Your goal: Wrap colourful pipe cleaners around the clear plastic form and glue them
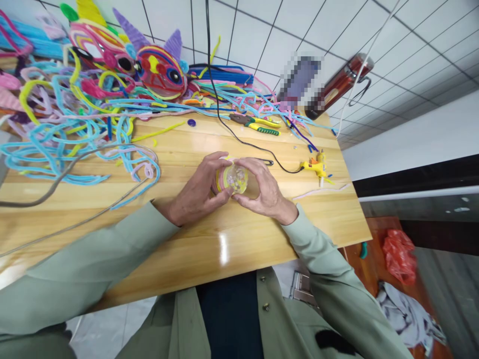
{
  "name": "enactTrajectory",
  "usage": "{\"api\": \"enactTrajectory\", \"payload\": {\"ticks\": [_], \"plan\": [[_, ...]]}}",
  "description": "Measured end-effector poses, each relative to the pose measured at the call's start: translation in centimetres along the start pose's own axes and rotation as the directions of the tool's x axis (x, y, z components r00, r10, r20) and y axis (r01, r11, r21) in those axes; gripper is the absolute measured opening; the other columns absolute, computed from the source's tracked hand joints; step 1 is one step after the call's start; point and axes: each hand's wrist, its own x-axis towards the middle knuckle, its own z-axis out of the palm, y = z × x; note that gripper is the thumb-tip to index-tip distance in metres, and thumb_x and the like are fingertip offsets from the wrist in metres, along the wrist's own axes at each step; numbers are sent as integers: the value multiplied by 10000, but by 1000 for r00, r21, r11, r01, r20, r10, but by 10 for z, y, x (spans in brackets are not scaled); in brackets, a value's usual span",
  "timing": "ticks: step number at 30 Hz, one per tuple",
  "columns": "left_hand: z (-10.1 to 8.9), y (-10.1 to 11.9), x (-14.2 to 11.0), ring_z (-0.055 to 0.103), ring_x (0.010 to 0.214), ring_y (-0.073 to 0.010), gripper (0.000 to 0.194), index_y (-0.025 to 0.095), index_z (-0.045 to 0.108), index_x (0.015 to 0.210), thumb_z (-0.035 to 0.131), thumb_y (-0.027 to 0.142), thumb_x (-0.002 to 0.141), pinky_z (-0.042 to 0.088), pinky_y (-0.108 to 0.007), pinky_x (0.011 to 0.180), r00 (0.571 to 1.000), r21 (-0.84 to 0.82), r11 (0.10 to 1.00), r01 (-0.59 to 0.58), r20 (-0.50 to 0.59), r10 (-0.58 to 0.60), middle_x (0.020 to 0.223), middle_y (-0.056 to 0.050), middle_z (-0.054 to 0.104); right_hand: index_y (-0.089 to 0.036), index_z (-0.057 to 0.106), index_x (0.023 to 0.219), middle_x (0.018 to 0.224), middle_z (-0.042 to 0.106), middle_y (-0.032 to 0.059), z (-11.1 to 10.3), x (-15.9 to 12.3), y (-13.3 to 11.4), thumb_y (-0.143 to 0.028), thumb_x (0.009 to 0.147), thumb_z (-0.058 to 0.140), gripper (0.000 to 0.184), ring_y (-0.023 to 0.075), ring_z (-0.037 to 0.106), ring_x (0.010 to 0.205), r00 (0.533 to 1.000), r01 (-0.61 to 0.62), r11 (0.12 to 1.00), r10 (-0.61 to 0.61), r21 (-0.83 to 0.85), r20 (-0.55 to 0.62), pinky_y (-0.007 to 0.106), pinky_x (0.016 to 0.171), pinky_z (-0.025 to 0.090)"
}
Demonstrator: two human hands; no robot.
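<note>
Between my two hands is a small round clear plastic piece (238, 178), with yellow and pink pipe cleaner wound around its side. My left hand (204, 189) curls about its left side, the thumb along the near edge. From the right, the fingers and thumb of my right hand (264, 189) touch its rim. The palms hide part of the piece. Just beyond my right hand lies a black looped tool end (268, 162), partly covered by the fingers. Pliers (256, 123) with yellow-green handles rest farther back.
A yellow glue gun (317, 167) stands at the right, its black cord crossing the table (258, 239). Tangled pipe cleaners (75, 129) fill the left and back. Two decorated animal-like heads (160, 72) sit behind. A red thermos (340, 85) stands back right; a grey cable (56, 184) runs left.
</note>
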Motion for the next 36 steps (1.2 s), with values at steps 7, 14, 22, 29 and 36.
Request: {"api": "enactTrajectory", "payload": {"ticks": [7,14,22,29,36], "plan": [[12,4,2,496,1555,-355,659,298,362,1606,728,409,1069,503,-639,1285,995,49,999,-7,-101,12,1577,-167,515,-304,399,1678,1489,750,128,-10,-1,2,-462,1007,782,789,346,726,1406,999,42,998,-43,-47,-19,641,1165,653],[15,11,2,519,1503,-338,728,293,313,1654,734,386,1068,523,-598,1276,993,40,999,-22,-114,26,1531,-162,521,-270,387,1703,1521,724,175,-10,-6,6,-435,971,844,878,375,724,1411,999,51,999,-51,-12,-16,632,1148,666],[5,8,2,512,1497,-334,584,302,401,1575,693,325,1070,537,-598,1258,999,31,999,-12,-39,14,1551,-161,476,-284,364,1697,1523,723,168,-9,-7,5,-441,992,806,846,377,714,1425,999,38,999,-38,-22,20,661,1176,633],[3,5,2,463,1627,-293,548,375,326,1661,547,339,1161,508,-583,1324,999,23,999,-28,26,27,1678,-129,472,-280,346,1717,1522,725,170,-10,-5,3,-456,997,812,875,387,716,1416,998,47,998,-45,-45,34,670,1167,633],[3,5,2,484,1617,-284,569,334,346,1691,563,321,1165,507,-555,1338,999,-3,999,-40,21,40,1649,-135,529,-272,379,1695,1511,734,164,-9,-4,0,-437,1002,803,829,395,733,1386,999,47,998,-47,-38,4,661,1152,648]]}}
